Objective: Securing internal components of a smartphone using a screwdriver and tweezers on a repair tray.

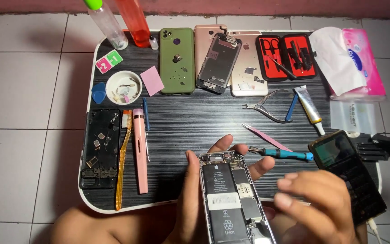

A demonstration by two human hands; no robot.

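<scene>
Nearby, screwdriver [285,154] beside opened phone [233,199].

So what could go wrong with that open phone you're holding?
The open phone sits only in the left hand, partly past the table's edge, so it might slip and fall. The right hand hovers over its bare battery; a poke could damage it. The blue screwdriver lies close by and may get knocked off.
</scene>
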